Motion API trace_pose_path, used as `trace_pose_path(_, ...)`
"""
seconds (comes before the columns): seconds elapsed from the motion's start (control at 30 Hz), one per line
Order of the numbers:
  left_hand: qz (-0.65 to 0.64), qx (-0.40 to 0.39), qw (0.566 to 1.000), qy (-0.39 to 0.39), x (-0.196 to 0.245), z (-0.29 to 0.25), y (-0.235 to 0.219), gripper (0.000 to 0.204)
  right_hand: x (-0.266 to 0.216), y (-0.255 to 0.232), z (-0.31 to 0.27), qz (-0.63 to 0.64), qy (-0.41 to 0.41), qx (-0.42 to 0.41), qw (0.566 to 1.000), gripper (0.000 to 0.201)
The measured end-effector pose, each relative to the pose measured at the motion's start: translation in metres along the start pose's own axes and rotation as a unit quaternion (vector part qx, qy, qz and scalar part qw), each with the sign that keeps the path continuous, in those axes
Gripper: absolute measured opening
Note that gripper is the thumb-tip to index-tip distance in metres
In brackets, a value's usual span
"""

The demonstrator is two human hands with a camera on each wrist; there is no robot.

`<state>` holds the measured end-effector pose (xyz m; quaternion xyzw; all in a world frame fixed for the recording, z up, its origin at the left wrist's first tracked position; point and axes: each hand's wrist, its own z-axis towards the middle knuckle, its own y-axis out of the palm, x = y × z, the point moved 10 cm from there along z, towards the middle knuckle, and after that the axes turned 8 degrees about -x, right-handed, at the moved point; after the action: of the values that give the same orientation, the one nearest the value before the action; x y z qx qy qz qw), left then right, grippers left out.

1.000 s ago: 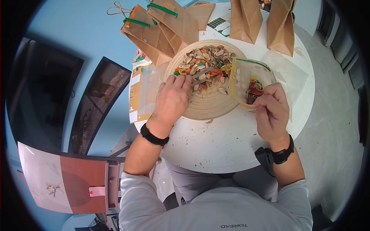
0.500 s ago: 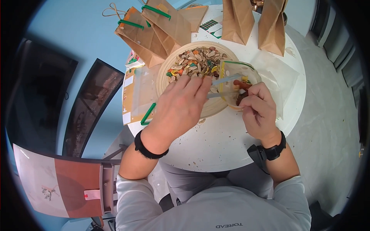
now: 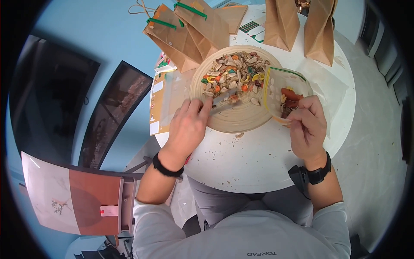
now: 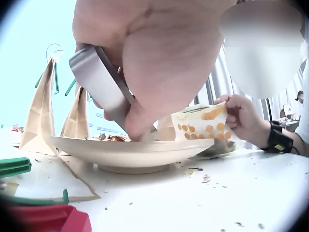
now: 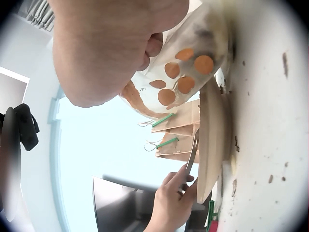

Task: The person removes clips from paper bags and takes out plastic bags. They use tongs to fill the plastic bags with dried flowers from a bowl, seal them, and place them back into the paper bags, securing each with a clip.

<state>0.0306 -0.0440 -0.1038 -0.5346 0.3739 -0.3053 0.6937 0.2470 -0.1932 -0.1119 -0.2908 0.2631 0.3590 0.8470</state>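
My left hand (image 3: 187, 129) grips metal tongs (image 4: 99, 84) by their bent end. Their two arms reach over the round, pale plate (image 3: 233, 124), with the tips among a dried mix (image 3: 228, 71) of pale flakes and orange, yellow and green pieces. An orange piece lies near the tips. To the right, a clear zip bag (image 3: 272, 84) stands open beside the plate, its rim pinched by my right hand (image 3: 308, 127). Reddish-brown pieces (image 3: 292, 97) lie inside it. Orange dots (image 5: 186, 84) mark the bag's side in the right wrist view.
Brown paper bags with green clips (image 3: 189, 11) stand behind the plate, and others (image 3: 282, 26) at the back right. Flat packaging (image 3: 158, 105) lies at the left. Small crumbs are scattered on the white table (image 3: 241, 172). Green and red clips (image 4: 48, 217) lie near the left wrist.
The tongs moved from the plate over into the zip bag, then back left to the plate. A reddish piece they held now lies in the bag. The right hand keeps its grip.
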Motion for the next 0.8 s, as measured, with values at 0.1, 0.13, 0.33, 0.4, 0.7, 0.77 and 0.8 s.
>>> trace_pose_path(0.1, 0.017, 0.018, 1.0, -0.019, -0.012, 0.028, 0.014, 0.048, 0.003, 0.001, -0.001, 0.003, -0.01, 0.005, 1.0, 0.023)
trace_pose_path(0.13, 0.009, 0.016, 1.0, -0.022, -0.017, 0.036, 0.021, 0.046, 0.002, 0.0, 0.0, 0.006, -0.012, 0.003, 1.0, 0.022)
trace_pose_path(0.33, -0.001, 0.01, 1.0, -0.001, -0.026, 0.049, 0.04, 0.039, 0.0, 0.002, 0.001, 0.015, -0.018, -0.005, 1.0, 0.02)
trace_pose_path(0.4, -0.001, 0.015, 1.0, 0.002, -0.027, 0.046, 0.039, 0.038, 0.0, 0.003, 0.002, 0.014, -0.023, -0.009, 1.0, 0.019)
trace_pose_path(0.7, 0.005, 0.048, 0.999, 0.018, -0.024, 0.041, 0.011, 0.034, 0.001, 0.004, 0.002, 0.03, -0.025, -0.002, 0.999, 0.023)
trace_pose_path(0.77, 0.0, 0.062, 0.998, 0.024, -0.016, 0.04, -0.007, 0.035, 0.003, 0.006, 0.002, 0.033, -0.028, -0.001, 0.999, 0.022)
trace_pose_path(0.8, -0.009, 0.074, 0.997, 0.03, -0.01, 0.039, -0.016, 0.037, 0.003, 0.006, 0.002, 0.034, -0.029, 0.0, 0.999, 0.022)
